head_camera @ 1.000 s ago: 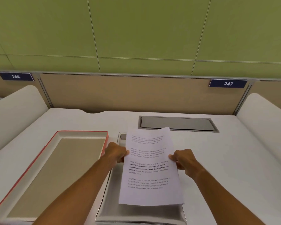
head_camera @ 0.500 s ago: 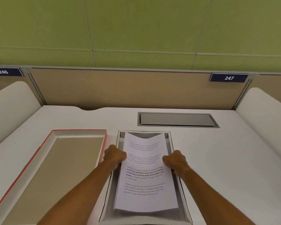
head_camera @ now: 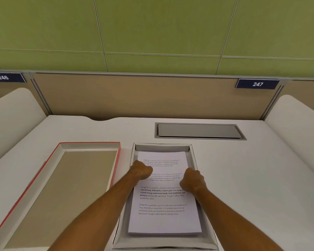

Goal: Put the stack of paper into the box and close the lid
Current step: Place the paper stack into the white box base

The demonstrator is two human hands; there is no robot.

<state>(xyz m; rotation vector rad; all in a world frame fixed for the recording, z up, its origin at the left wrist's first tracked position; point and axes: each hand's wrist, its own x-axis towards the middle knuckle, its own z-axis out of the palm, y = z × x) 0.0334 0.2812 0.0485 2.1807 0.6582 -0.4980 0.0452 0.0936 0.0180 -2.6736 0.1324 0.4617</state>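
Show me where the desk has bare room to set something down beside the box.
Widest bare patch: right of the box, below the grey hatch, out to the right divider. A second strip runs along the back, beyond the lid. Crowded: the narrow gap between lid and box, where the left hand and right hand hold the paper stack.

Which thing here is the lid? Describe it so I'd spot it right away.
Start at the white desk below the sign reading 247. Left of the grey box holding the stack of paper lies the lid, a shallow tray lying open side up. Its red outer edge and tan inside set it apart.
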